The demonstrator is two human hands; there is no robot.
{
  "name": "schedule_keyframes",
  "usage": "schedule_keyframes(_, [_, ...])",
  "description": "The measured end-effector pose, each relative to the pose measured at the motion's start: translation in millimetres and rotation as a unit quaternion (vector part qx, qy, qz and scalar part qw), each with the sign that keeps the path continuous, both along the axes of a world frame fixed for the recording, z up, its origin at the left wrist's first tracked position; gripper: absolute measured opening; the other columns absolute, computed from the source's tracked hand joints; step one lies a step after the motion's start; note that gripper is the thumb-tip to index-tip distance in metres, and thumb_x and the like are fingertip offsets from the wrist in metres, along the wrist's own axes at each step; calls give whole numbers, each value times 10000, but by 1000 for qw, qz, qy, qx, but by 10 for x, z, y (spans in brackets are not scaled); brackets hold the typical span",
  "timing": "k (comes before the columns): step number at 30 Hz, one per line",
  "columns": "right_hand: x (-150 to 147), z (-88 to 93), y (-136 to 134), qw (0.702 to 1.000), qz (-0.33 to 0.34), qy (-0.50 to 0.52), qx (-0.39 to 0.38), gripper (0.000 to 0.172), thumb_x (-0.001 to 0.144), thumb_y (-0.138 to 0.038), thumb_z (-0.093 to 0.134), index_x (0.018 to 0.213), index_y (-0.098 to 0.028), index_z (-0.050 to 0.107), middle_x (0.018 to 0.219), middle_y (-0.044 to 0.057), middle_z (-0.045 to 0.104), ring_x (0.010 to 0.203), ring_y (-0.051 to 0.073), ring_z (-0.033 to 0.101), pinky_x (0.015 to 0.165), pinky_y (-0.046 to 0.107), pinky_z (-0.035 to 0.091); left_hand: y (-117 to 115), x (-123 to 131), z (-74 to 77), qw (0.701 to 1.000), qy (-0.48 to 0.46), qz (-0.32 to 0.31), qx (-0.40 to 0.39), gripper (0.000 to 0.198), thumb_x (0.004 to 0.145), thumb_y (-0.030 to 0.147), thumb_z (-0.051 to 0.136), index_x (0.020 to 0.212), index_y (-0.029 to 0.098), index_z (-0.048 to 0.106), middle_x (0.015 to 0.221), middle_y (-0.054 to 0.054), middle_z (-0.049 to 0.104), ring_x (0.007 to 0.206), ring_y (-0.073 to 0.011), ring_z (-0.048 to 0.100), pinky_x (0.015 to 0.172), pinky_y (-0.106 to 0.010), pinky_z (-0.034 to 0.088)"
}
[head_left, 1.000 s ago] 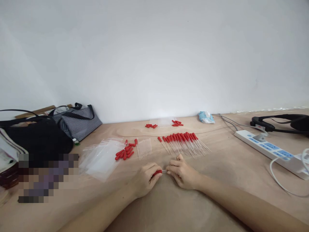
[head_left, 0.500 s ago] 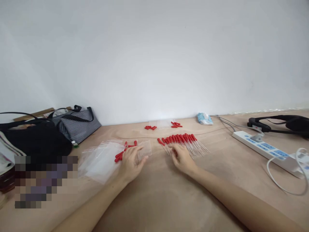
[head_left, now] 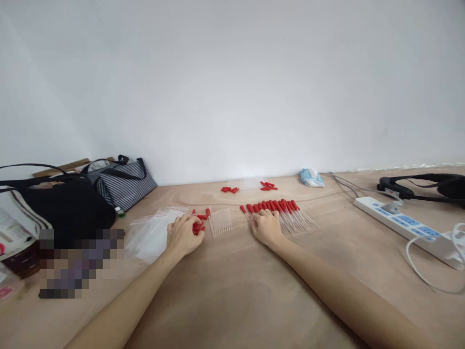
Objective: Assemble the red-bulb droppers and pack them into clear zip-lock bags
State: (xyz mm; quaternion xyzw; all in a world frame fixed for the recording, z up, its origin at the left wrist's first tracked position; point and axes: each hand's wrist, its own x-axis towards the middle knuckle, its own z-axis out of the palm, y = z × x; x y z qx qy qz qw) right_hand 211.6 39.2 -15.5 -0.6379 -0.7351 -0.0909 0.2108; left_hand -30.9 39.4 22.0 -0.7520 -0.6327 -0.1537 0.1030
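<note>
Red-bulbed droppers (head_left: 290, 209) lie side by side on a wooden tabletop (head_left: 225, 295), beneath the bent fingers of a worker's right hand (head_left: 267, 226); whether those fingers are clamped on one cannot be told. The left hand (head_left: 184, 236) curls over loose red bulbs (head_left: 202, 217), its grip likewise hidden, with a row of slender clear tubes (head_left: 221, 221) lying between the two hands. The droppers look light, their bulbs probably soft and rubbery, offering the surest hold; the thin stems appear stiff, likely slick and perhaps breakable, best taken near the bulb. Clear plastic bags (head_left: 150, 240) spread beside the left hand, while more red bulbs (head_left: 269, 186) rest near the foot of a plain pale wall (head_left: 232, 87). A striped bag (head_left: 125, 186) and a black bag (head_left: 74, 213) crowd the left; a blue-and-white packet (head_left: 311, 177), a white power strip (head_left: 405, 227) and a black headset (head_left: 450, 186) occupy the right.
</note>
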Motion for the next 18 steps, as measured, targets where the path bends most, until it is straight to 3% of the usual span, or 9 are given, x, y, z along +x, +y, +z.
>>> schedule_keyframes(6, [-260, 153, 33, 999, 12, 36, -5, 252, 819, -250, 384, 839, -156, 617, 906, 115, 614, 886, 238, 504, 734, 372, 253, 8, -13, -68, 996, 60, -29, 52, 141, 740, 272, 487, 732, 203, 610, 904, -70, 591, 892, -263, 499, 716, -381, 355])
schedule_keyframes(10, [-628, 201, 127, 989, -54, 107, -82, 253, 768, -274, 444, 900, -119, 592, 889, 135, 630, 905, 255, 527, 760, 377, 275, -11, 4, -84, 993, 71, -45, 80, 149, 751, 206, 474, 689, 195, 610, 871, -68, 597, 858, -256, 506, 696, -371, 361])
schedule_keyframes(14, [-848, 184, 256, 976, -98, 138, -137, 260, 753, -230, 457, 942, -100, 579, 921, 160, 630, 925, 258, 543, 769, 377, 287, -54, 71, -84, 991, 33, -71, 110, 132, 750, 171, 468, 692, 179, 586, 849, -82, 598, 844, -263, 509, 691, -365, 380])
schedule_keyframes(18, [-880, 181, 324, 972, -105, 141, -156, 206, 747, -186, 459, 862, -115, 613, 873, 150, 646, 869, 253, 578, 753, 379, 305, -145, 211, -128, 980, -51, -148, 126, 127, 789, 163, 425, 749, 163, 546, 815, -80, 602, 811, -239, 527, 728, -352, 404])
